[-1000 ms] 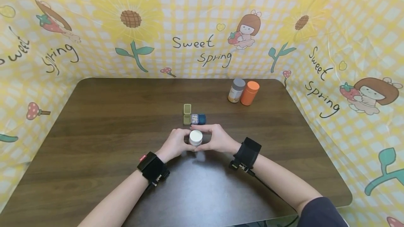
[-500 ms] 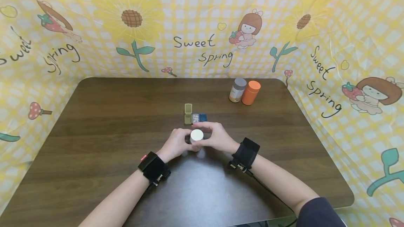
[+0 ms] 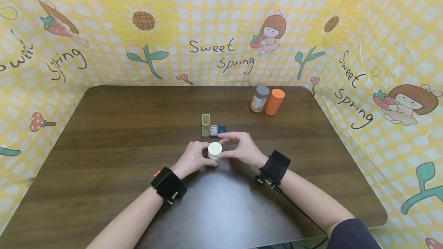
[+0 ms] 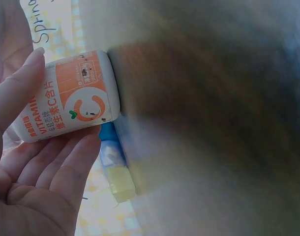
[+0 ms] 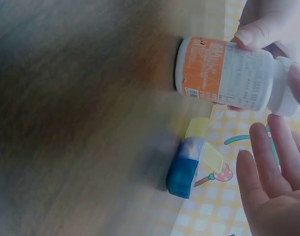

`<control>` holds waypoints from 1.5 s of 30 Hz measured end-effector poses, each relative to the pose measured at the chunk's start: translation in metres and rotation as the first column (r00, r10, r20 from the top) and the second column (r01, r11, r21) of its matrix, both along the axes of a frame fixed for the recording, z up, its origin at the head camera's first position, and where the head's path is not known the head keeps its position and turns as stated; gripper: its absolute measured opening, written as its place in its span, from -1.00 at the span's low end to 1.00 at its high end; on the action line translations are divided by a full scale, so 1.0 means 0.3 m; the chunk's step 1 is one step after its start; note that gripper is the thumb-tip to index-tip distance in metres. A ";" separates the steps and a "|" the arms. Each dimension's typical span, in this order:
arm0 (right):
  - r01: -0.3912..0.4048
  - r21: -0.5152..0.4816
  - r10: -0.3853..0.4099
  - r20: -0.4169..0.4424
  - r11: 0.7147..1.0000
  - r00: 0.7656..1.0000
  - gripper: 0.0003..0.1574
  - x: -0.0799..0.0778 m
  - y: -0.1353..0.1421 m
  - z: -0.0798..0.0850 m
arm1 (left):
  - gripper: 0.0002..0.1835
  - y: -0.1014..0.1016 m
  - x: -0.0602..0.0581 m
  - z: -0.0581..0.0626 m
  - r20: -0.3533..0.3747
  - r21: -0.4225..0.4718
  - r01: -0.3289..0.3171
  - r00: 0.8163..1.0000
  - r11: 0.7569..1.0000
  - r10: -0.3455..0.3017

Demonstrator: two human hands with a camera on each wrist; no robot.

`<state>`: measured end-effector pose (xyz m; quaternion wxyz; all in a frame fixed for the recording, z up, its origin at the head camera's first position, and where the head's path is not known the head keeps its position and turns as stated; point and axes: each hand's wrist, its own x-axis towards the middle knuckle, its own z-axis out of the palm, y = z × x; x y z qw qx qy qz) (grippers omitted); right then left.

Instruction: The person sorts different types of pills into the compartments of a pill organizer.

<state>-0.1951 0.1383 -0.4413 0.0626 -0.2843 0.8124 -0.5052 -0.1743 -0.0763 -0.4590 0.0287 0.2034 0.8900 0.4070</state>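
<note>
A white vitamin bottle [image 4: 66, 98] with an orange label and a white cap [image 3: 215, 148] stands upright on the table. My left hand [image 3: 193, 158] grips its body, the thumb [image 4: 27, 73] on one side and the fingers beneath the label in the left wrist view. At the cap's right side is my right hand [image 3: 243, 150], its fingers [image 5: 265, 162] spread and fairly straight. Its thumb [image 5: 299, 86] overlaps the cap, and a fingertip is at the cap's edge. Just behind the bottle lies a small pill case [image 3: 214, 130] with white pills in one compartment.
The case's yellow-green part [image 3: 205, 125] has its lid up, and its blue part [image 5: 183, 177] sits at the other end. A grey-capped bottle [image 3: 259, 99] and an orange bottle [image 3: 274, 102] stand at the back right of the wooden table [image 3: 138, 118]. Patterned cloth surrounds it.
My right hand has shifted right, its thumb and index finger drawing back from around the cap. The left hand keeps holding the bottle in the same place.
</note>
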 end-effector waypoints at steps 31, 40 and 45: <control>-0.020 0.048 0.023 -0.068 0.999 0.997 -0.21 0.020 -0.036 0.000 | -0.70 0.007 0.003 0.010 -0.008 -0.013 -0.014 1.000 1.000 0.014; -0.028 0.062 0.034 -0.084 0.998 0.996 -0.25 0.016 -0.010 0.000 | -0.64 0.005 0.004 0.010 0.012 -0.012 -0.016 1.000 1.000 0.016; -0.092 0.084 0.098 -0.066 0.992 0.993 -0.23 0.014 -0.005 0.010 | -0.64 0.006 0.007 0.012 0.024 -0.011 -0.010 1.000 1.000 0.011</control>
